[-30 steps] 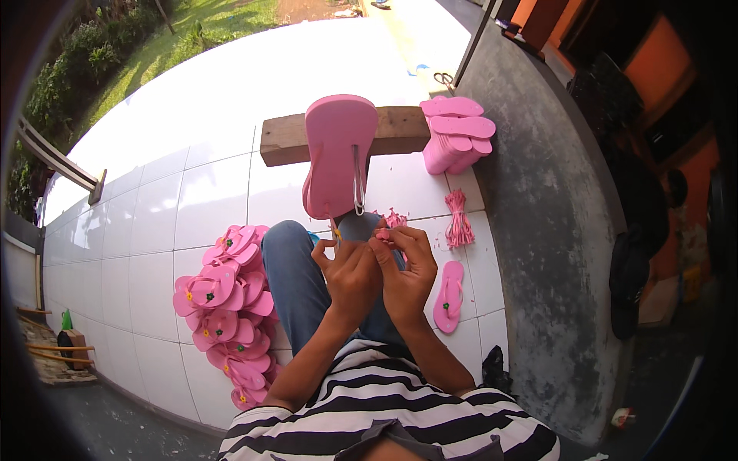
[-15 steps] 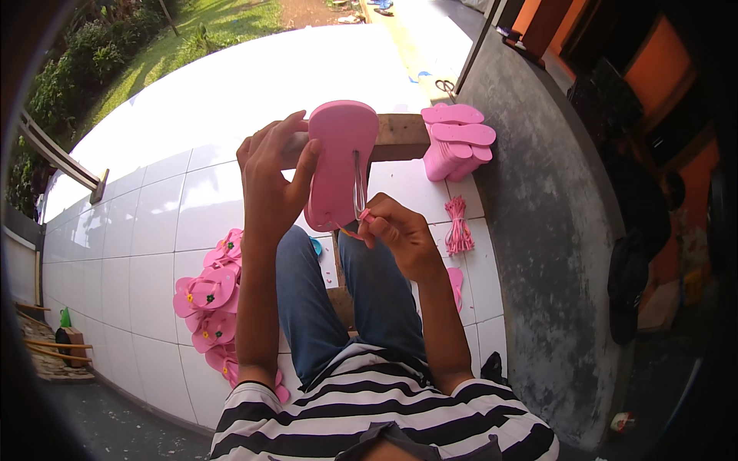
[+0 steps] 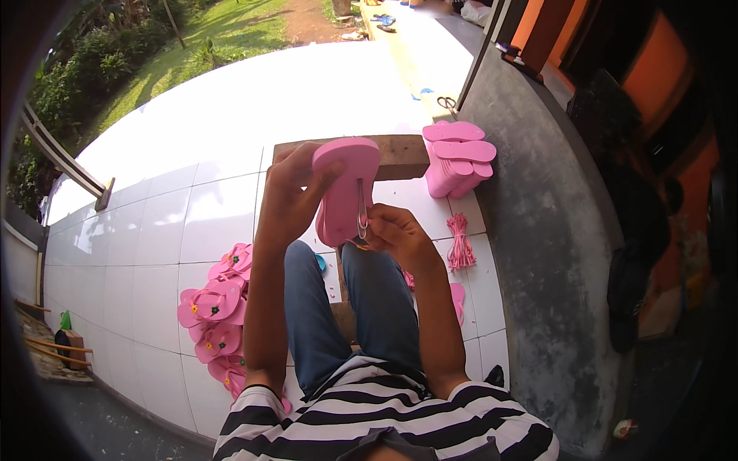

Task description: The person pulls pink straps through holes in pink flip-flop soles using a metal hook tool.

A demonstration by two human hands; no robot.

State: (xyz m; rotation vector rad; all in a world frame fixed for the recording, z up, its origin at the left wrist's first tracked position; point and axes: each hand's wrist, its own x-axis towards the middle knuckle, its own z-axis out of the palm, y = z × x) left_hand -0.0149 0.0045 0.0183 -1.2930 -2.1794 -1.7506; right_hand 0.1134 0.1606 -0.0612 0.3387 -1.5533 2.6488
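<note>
A pink flip-flop sole [image 3: 344,180] stands tilted above my knees. My left hand [image 3: 296,192] is closed round its left edge, the thumb pressed on the near face. From a hole in the sole hangs a thin metal wire loop [image 3: 361,207]. At the loop's lower end, my right hand [image 3: 396,230] pinches a pink flip-flop strap, mostly hidden by the fingers. An orange-yellow bit of it shows below the sole.
A wooden bench [image 3: 400,156] stands behind the sole. Stacked pink soles [image 3: 459,157] and a tied bundle of pink straps [image 3: 460,242] lie right. Finished flip-flops with flower trims [image 3: 215,301] are piled left. Scissors [image 3: 447,103] lie far back.
The sole and both hands sit lower in view, and the sole is tilted more. My right fingers have come closer against the wire loop; less of the strap shows.
</note>
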